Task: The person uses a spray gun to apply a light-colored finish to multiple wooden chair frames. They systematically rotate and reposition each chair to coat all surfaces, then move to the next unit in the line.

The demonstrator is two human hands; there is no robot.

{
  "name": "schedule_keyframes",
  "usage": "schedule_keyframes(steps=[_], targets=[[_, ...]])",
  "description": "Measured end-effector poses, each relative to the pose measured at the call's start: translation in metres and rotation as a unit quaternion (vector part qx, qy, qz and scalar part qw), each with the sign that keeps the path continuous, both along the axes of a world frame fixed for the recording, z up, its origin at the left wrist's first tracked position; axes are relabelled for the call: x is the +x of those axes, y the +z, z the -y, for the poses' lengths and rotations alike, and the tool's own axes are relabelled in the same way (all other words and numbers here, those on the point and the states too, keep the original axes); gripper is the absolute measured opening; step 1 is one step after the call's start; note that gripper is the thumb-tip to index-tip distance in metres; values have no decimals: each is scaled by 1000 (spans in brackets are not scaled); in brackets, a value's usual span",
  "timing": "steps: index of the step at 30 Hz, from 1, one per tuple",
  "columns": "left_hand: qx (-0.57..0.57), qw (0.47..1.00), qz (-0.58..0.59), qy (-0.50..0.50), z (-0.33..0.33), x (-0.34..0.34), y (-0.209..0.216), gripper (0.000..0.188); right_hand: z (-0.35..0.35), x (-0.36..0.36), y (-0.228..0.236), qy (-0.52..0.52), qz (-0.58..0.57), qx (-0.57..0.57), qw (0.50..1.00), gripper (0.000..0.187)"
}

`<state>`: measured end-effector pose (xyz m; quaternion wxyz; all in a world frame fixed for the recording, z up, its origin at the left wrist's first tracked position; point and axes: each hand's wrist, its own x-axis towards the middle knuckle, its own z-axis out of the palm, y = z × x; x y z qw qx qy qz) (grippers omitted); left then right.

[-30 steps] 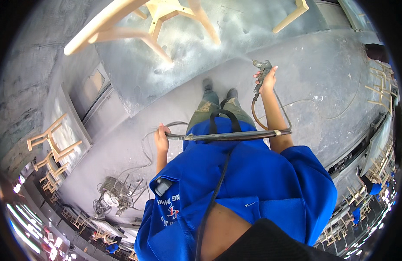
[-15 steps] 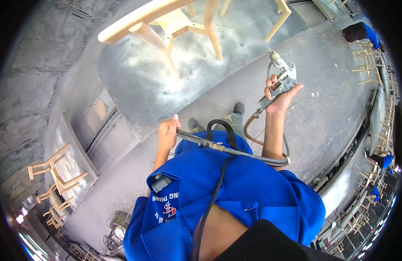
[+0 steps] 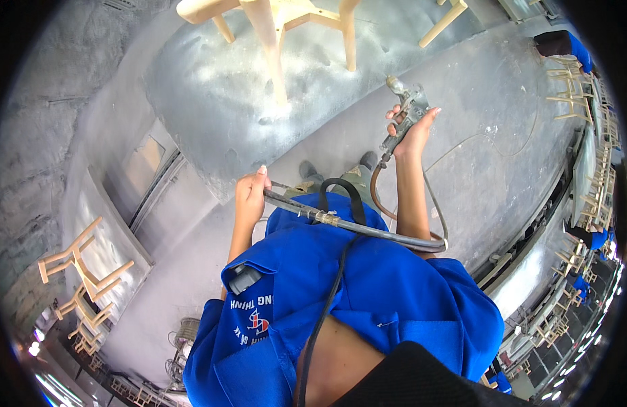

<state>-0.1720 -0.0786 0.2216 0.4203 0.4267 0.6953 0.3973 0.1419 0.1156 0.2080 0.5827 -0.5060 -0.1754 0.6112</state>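
Note:
My right hand is wrapped round a grey metal spray gun, whose nozzle points up and to the left. A brown hose runs down from the gun's lower end. In my left fist is the end of a dark hose, which crosses my waist and is bound with tape near its middle. Ahead, a pale wooden chair stands on a grey sheet-covered platform dusted with whitish overspray. The gun is apart from the chair, to the right of its legs.
More wooden chairs stand at the left, beside a pale panel. Rows of chairs and several people in blue line the right. A thin hose trails over the floor. A coiled bundle lies lower left.
The spray gun in my right hand has moved left and slightly up. My left hand has shifted a little left and up with the hose. The chair appears higher in view.

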Motion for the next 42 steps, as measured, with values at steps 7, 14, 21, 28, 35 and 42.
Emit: schedule_keyframes(steps=[7, 14, 21, 28, 35, 42], targets=[[39, 996, -74, -36, 17, -4, 4, 53, 5, -35, -71, 85, -35, -71, 993, 77], [-33, 993, -93, 66, 44, -16, 13, 54, 26, -56, -184, 50, 90, -275, 956, 73], [31, 997, -55, 33, 17, -9, 5, 54, 20, -49, -113, 101, -10, -156, 983, 77], [71, 994, -25, -80, -15, 5, 9, 56, 13, -13, 32, 138, -92, 29, 986, 88], [89, 992, 82, -38, -39, 4, -3, 60, 25, -20, 213, 292, 82, 268, 914, 92], [168, 953, 249, -42, -61, 14, -27, 57, 15, -78, 315, 296, 378, 334, 811, 77]])
